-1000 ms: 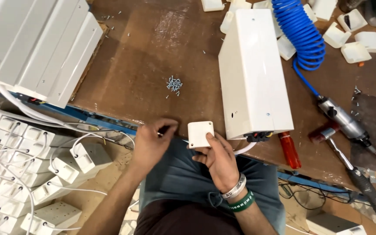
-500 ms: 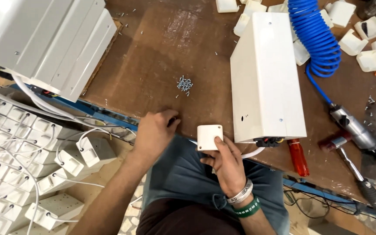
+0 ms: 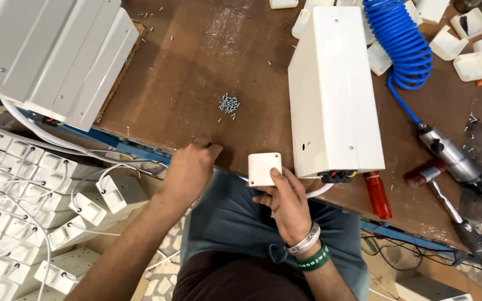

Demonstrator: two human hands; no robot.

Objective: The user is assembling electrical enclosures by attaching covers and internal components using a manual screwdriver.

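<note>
At desk (image 3: 157, 95) edge: right hand (image 3: 285, 203) grips small white square cover (image 3: 264, 169); left hand (image 3: 188, 170), fingers curled, touches desk short of screw pile (image 3: 229, 104). Fastening stage, likely; a screw needs picking next.

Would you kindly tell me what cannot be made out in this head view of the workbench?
- Left hand: its fingertips curl onto the brown wooden bench, hiding whatever they may pinch.
- Small square white plastic cover: its underside is hidden; the right hand grips its lower edge.
- Pile of small silver screws: too small to count.
- Tall white metal casing: its top is cut off by the frame edge.
</note>
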